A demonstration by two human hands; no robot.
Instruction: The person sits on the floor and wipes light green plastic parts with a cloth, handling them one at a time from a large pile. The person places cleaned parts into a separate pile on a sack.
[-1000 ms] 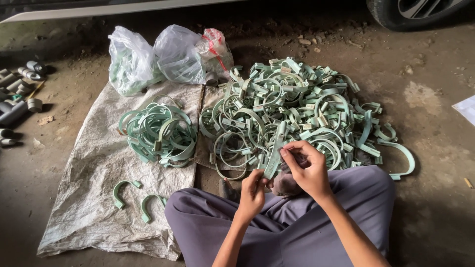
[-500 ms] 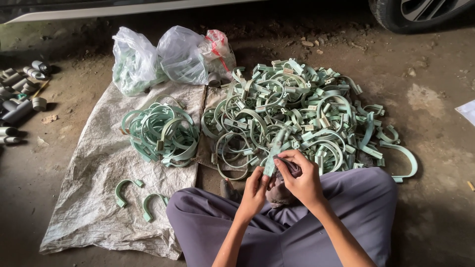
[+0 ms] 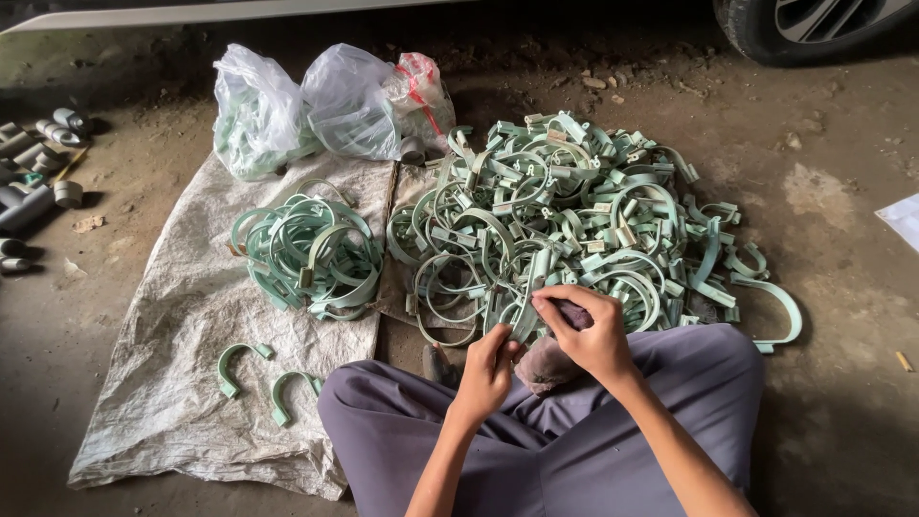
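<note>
Pinching one pale green clamp strip point(image 3: 528, 311) at lower centre of the frame: right hand point(image 3: 586, 330) closed on its upper part, fingertips bunched, left hand point(image 3: 490, 369) closed on its lower end just below and to the left. Also tucked under the right palm, a dark purplish lump point(image 3: 546, 364), perhaps a rag or tool, too hidden to tell. Compared with a second ago, both hands drawn closer together and lower toward the lap, the strip pulled nearer to the body and away from the heap; judged from that, one piece singled out and being worked on while the rest waits. Directly above the hands, the big loose pile of green clamps point(image 3: 574, 215), tangled, filling centre and right of centre. Left of it, a neater bundle of curved clamps point(image 3: 308, 254), nested together. At lower left, two single half-round pieces point(image 3: 263, 378) lying apart on the sack. Underneath, a worn whitish woven sack point(image 3: 182, 364) spread flat over bare dirt-stained concrete floor point(image 3: 842, 191). At upper left of centre, clear plastic bags point(image 3: 316, 110) stuffed with more parts. At far left edge, grey pipe fittings point(image 3: 38, 163) scattered. At upper right corner, a car tyre point(image 3: 814, 24). Across the bottom, crossed legs in grey-purple trousers point(image 3: 536, 431).
</note>
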